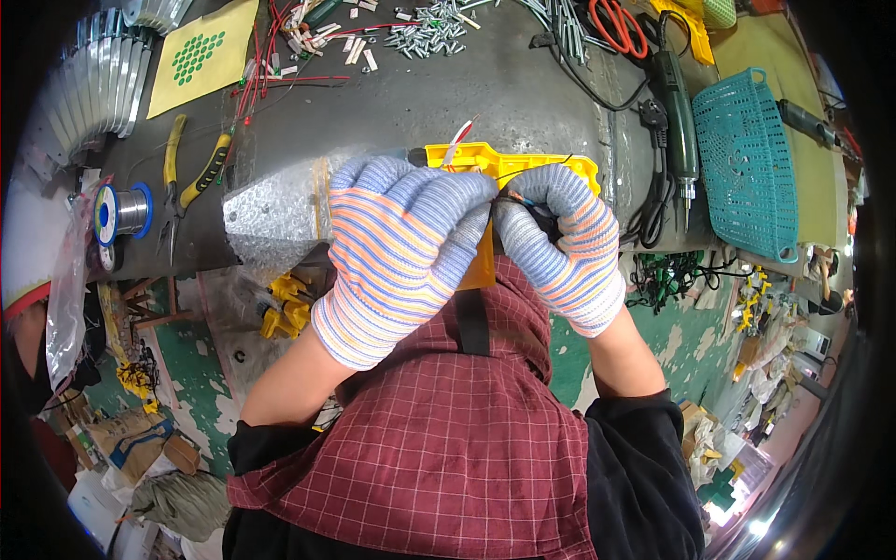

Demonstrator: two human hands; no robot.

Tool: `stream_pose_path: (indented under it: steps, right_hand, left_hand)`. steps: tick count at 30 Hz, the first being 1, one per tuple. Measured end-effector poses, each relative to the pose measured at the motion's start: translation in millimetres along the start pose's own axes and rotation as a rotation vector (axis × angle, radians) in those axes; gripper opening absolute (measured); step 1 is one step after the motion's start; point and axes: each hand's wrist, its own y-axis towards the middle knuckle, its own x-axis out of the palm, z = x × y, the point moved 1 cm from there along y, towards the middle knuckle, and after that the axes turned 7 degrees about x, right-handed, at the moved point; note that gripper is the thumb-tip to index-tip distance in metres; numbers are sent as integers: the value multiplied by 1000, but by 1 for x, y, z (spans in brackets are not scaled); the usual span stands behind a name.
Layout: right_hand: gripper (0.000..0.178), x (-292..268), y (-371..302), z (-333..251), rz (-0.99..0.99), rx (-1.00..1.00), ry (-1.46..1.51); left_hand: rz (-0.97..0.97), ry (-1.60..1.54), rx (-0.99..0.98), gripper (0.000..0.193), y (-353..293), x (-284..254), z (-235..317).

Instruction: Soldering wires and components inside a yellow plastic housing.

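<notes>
Both my hands wear striped knit gloves and meet at the table's front edge. Between them is a yellow plastic housing [572,168], partly covered by my fingers. My left hand [397,238] is closed, its thumb and forefinger pinched where a thin black wire [534,170] comes out. My right hand [563,245] also pinches, with small coloured wires [525,201] at its fingertips; the exact joint is hidden. A red and white wire piece [458,138] sticks up from the housing. Clear bubble wrap [278,207] lies beside my left hand.
At left are yellow-handled pliers [193,177], a solder spool [131,213] and stacked metal parts [107,84]. Screws [427,33] and red wires [250,93] lie at the back. Right of my hands stand a green power screwdriver [674,117] with its cord and a teal basket [747,163].
</notes>
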Motion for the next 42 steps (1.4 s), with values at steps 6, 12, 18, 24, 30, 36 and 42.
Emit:
stream_pose_path:
  steps: [6, 12, 18, 24, 30, 36, 42]
  right_hand:
    - [20, -3, 1, 4, 81, -312, -234]
    - [32, -9, 9, 19, 149, -770, -605]
    - [20, -19, 25, -7, -335, 234, -62]
    - [13, -25, 20, -8, -182, -1, -265]
    - [20, -22, 16, 8, -24, -658, -751]
    - [7, -15, 21, -5, -154, -30, -267]
    - [18, -21, 20, -4, -169, 159, -31]
  left_hand:
    - [-63, -46, 5, 16, 5, -4, 1]
    - [-64, -110, -95, 15, 6, -3, 1]
    - [-76, 149, 107, 20, 3, -1, 0]
    - [-93, -63, -6, 18, 5, 1, -6]
    - [-74, -91, 20, 16, 7, 0, -8]
    - [-85, 222, 175, 22, 1, 6, -7]
    - [-23, 20, 57, 13, 3, 8, -10]
